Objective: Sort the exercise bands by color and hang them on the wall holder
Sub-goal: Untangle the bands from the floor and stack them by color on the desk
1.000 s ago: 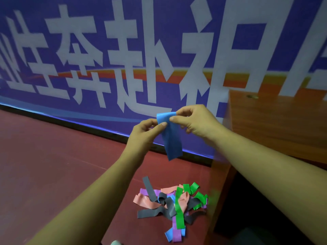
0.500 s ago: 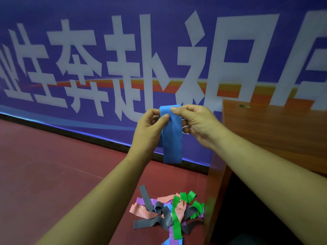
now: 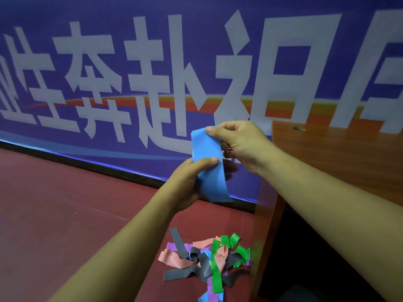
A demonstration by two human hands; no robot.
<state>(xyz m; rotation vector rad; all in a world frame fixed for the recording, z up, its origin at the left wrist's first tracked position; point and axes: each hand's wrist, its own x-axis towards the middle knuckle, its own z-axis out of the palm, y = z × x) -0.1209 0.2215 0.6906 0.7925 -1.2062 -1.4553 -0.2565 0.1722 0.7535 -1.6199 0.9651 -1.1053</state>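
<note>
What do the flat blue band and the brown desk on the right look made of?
The flat blue band looks like thin matte rubber or latex: it hangs limp and curves between the left hand and right hand. The brown desk looks like wood or wood-grain laminate, semi-gloss; streaked grain shows, possibly printed.

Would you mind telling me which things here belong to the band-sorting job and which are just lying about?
Part of the job: blue band, pinched at the top by the right hand and gripped lower by the left hand; pile of bands, grey, pink, green, purple and blue, on the floor.
Just lying about: wooden desk; banner. No wall holder is in view.
</note>
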